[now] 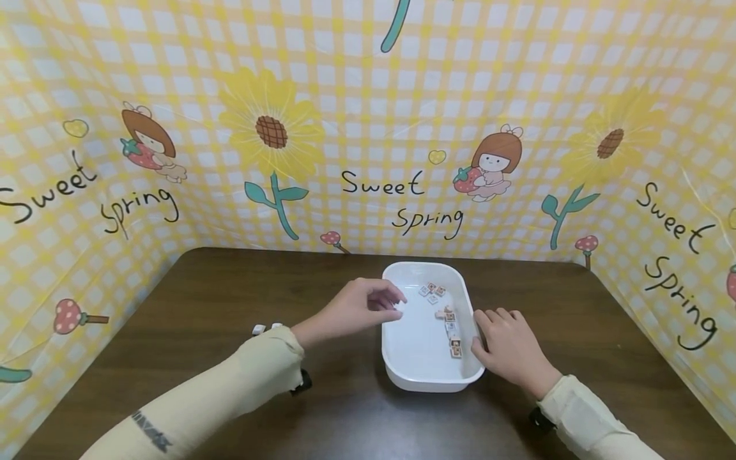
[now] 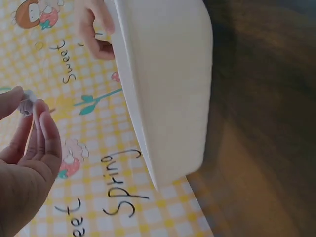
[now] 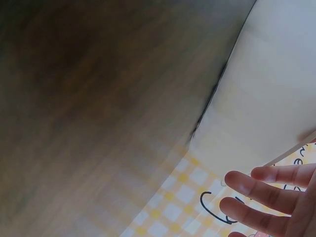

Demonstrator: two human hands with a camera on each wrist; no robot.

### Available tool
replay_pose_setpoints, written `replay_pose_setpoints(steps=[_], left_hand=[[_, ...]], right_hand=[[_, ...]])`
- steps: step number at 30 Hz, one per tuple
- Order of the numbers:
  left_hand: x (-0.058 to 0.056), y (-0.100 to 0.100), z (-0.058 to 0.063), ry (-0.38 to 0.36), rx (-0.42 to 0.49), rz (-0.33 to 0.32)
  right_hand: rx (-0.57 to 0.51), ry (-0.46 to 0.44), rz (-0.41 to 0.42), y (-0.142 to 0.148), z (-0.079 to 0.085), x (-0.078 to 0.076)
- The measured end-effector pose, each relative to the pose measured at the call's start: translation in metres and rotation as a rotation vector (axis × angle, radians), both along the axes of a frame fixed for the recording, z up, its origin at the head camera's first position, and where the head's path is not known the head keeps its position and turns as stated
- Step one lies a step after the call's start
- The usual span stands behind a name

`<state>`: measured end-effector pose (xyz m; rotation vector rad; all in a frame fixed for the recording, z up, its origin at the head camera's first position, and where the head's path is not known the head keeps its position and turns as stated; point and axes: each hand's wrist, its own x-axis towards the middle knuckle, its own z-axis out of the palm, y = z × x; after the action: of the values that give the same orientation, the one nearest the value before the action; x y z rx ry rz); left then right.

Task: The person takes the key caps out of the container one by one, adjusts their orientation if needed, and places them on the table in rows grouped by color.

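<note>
- We see a dark brown, wood-look tabletop [image 1: 575,306] with rounded far corners and a soft sheen in front of the tub.
- Around its left, far and right sides hangs a yellow-and-white checked cloth backdrop [image 1: 356,115], with creases showing. We make out large yellow sunflowers [image 1: 270,124], cartoon figures [image 1: 490,166] hugging strawberries and black "Sweet Spring" lettering [image 1: 382,184].
- On the tabletop, right of its middle, stands a white, round-cornered rectangular tub [image 1: 425,386], upright.
- Inside the tub we find small square white-and-brown tiles: a loose cluster [image 1: 432,294] towards the far end and an uneven row [image 1: 452,332] along the right side.
- Two small white pieces [image 1: 259,329] lie on the tabletop, just beside the person's cream left sleeve [image 1: 201,383].
- The left grip [image 1: 351,310], a bare hand, is over the tub's left rim; its thumb and fingertips are nearly together, pinching a small greyish-white piece [image 2: 27,103] above the rim.
- The right grip [image 1: 512,342] is at the tub's right rim, its fingers loosely extended and apart outside the wall; we see nothing picked up in it.
- Each wrist carries a black device [image 1: 301,382].
</note>
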<state>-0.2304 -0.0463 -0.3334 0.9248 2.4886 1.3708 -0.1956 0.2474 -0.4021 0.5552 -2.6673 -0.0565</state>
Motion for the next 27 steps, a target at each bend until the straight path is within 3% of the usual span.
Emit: replay_pose_setpoints(steps=[4, 14, 19, 27], left_hand=[[0.006, -0.019, 0.0, -0.054, 0.092, 0.021], [0.015, -0.054, -0.006, -0.069, 0.22, 0.025], [0.017, -0.062, -0.008, -0.103, 0.238, 0.031], [0.017, -0.073, -0.016, -0.126, 0.246, 0.101]], right_hand=[[-0.004, 0.005, 0.005, 0.0, 0.0, 0.0], [-0.01, 0.035, 0.02, 0.001, -0.002, 0.0], [-0.015, 0.032, 0.026, 0.001, -0.002, 0.0], [-0.016, 0.028, 0.031, 0.002, -0.001, 0.0]])
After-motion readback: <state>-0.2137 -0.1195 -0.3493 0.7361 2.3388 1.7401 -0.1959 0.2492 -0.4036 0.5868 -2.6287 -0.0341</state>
